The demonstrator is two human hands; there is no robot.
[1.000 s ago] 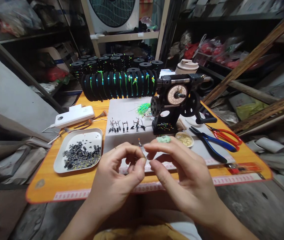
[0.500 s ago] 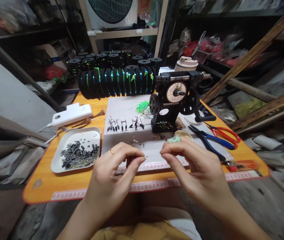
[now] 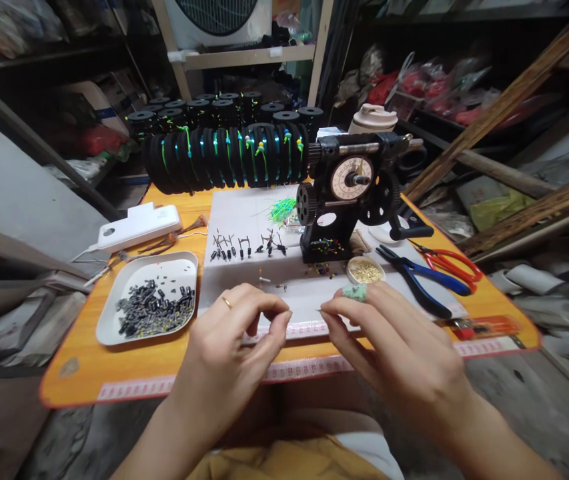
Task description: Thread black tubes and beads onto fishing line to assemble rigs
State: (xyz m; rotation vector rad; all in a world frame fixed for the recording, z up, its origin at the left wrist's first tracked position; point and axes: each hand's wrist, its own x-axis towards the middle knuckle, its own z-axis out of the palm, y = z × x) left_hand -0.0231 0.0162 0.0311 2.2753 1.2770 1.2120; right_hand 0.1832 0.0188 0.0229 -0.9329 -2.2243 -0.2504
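My left hand (image 3: pixel 234 343), with a ring on one finger, hovers over the near edge of the white board (image 3: pixel 244 210). Its thumb and index finger are pinched; whatever lies between them is too small to name. Across a short gap, my right hand (image 3: pixel 399 340) pinches too, and a tiny thin tip pokes out from its fingers. Green tape (image 3: pixel 354 292) wraps one of its fingers. Just beyond the hands, a few small swivel-like pieces (image 3: pixel 265 279) lie on the board. A small round dish of gold-coloured bits (image 3: pixel 365 271) sits beyond my right hand.
At left stands a white tray (image 3: pixel 107 320) of small black and grey parts. A hand-cranked winder (image 3: pixel 351 180) carries a row of black spools (image 3: pixel 229 160). Blue-handled pliers (image 3: pixel 417 280), red-handled pliers (image 3: pixel 451 263) and an orange cutter (image 3: pixel 487 327) lie at right. A white power strip (image 3: pixel 139 227) is behind the tray.
The view has shifted slightly. My right hand has turned a little, and a thin tip now shows at its fingertips. A small shiny bit by my left fingertips no longer shows.
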